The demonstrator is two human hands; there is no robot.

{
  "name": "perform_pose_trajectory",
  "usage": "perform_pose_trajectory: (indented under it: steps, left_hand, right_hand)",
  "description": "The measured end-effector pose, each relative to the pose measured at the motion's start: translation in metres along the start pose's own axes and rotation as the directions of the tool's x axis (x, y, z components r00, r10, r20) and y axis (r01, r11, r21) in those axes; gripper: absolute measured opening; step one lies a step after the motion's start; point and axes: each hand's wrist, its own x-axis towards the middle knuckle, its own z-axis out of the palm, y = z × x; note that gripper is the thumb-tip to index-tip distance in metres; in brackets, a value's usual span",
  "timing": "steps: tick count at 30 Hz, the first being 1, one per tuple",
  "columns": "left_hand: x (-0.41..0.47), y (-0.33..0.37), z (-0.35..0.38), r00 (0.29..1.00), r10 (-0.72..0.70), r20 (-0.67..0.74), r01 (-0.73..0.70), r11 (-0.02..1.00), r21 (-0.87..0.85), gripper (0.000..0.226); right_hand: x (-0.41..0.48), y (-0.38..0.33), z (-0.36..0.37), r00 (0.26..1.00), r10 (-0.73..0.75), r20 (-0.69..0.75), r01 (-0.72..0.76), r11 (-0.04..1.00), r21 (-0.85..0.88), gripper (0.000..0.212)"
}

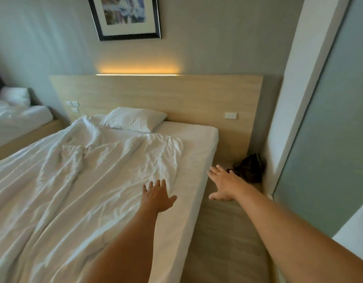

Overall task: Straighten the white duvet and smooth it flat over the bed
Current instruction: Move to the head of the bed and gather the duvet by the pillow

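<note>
Meanwhile, left hand (158, 198) spread open over rumpled white duvet (84, 176); right hand (223, 183), empty, splayed at three o'clock beyond the bed (197, 160)

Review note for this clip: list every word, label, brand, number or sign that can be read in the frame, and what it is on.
No readable text in this frame.
Framed picture with black frame on the wall: blurred artwork, no caption legible.
White wall socket plate on the light wooden headboard: no marking readable.
White switch plates: too small to read.
White duvet and white pillow: no labels visible.
</note>
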Motion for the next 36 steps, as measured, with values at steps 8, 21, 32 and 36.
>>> perform_pose_trajectory:
  steps: [8, 21, 32, 36]
  left_hand:
    - [0.148, 0.023, 0.005, 0.996, -0.091, 0.019, 0.092, 0.994, -0.053, 0.092]
    - [0.347, 0.047, 0.034, 0.916, -0.397, 0.051, 0.401, 0.909, -0.116, 0.095]
    - [0.466, 0.036, 0.118, 0.772, -0.623, 0.126, 0.635, 0.743, -0.213, 0.106]
    - [0.527, 0.023, 0.168, 0.756, -0.641, 0.134, 0.653, 0.725, -0.219, 0.106]
  right_hand:
    - [0.159, 0.086, -0.027, 0.997, -0.078, 0.027, 0.079, 0.997, -0.017, 0.099]
    - [0.436, 0.183, -0.034, 0.930, -0.325, 0.168, 0.346, 0.932, -0.109, 0.101]
    - [0.645, 0.190, 0.021, 0.797, -0.516, 0.313, 0.581, 0.797, -0.166, 0.098]
    - [0.725, 0.197, 0.067, 0.782, -0.519, 0.346, 0.605, 0.766, -0.218, 0.094]
